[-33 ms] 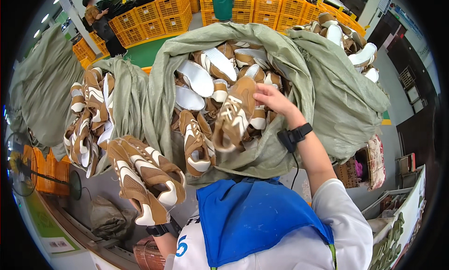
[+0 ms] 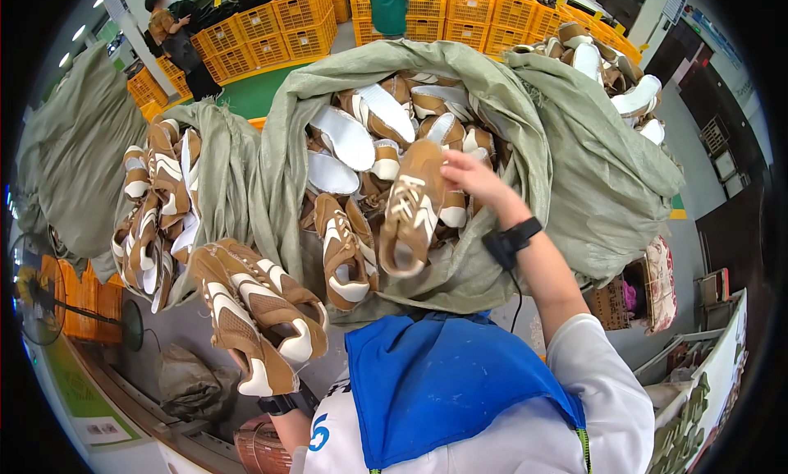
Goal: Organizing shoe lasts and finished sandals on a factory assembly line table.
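Note:
My right hand [image 2: 478,180] pinches a brown sneaker upper [image 2: 410,215] near its toe. That upper hangs over the middle sack [image 2: 289,158], laces facing up and heel opening toward me. A stack of at least two brown-and-white sneaker uppers [image 2: 246,306] rests on my left hand [image 2: 237,360], whose fingers are mostly hidden behind them. Inside the sack, white-bottomed sneaker uppers [image 2: 345,137] lie in a loose heap. Another brown upper [image 2: 338,248] sits at the sack's near edge, just left of the hanging one.
More uppers spill from a left sack [image 2: 215,146] and a right sack [image 2: 603,170]. Yellow crates [image 2: 304,22] are stacked along the back, where a person [image 2: 176,43] stands at the left. A fan [image 2: 39,289] is at the far left.
The upper in my right hand has swung a little to the right and hangs straighter. My left hand and its stack have barely moved.

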{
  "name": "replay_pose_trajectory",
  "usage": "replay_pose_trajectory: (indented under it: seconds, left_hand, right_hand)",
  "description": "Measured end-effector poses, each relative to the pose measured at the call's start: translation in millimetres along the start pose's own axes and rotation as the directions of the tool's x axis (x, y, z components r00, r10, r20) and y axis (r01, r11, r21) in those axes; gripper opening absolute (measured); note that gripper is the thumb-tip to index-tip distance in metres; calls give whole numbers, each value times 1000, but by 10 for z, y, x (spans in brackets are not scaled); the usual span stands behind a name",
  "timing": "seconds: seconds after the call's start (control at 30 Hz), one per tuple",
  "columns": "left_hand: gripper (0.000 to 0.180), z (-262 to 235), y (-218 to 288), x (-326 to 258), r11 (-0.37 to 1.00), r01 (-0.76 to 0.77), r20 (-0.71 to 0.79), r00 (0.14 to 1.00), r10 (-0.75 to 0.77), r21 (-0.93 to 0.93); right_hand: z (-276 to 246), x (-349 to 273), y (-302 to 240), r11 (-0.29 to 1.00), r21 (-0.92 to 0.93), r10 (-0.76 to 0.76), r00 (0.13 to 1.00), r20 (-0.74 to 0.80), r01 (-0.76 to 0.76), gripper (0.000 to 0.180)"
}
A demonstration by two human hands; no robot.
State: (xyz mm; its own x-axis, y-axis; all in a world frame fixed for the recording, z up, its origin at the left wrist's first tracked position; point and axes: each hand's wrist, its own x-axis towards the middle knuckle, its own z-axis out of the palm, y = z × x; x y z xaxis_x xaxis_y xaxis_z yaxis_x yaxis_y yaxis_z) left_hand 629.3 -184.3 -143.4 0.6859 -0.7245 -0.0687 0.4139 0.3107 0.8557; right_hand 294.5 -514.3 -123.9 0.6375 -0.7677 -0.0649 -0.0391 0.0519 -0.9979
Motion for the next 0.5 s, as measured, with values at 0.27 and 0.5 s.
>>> replay_pose_trajectory:
  seconds: [0.27,0.5]
  left_hand:
    - [36,110,-270,-71,994,113,53,992,-113,12]
    - [35,-16,-319,-118,988,155,44,987,-155,6]
  right_hand:
    - [1183,174,1340,967,-175,143,962,-231,-186,53]
    - [986,-5,1116,807,-575,56,987,-152,-135,53]
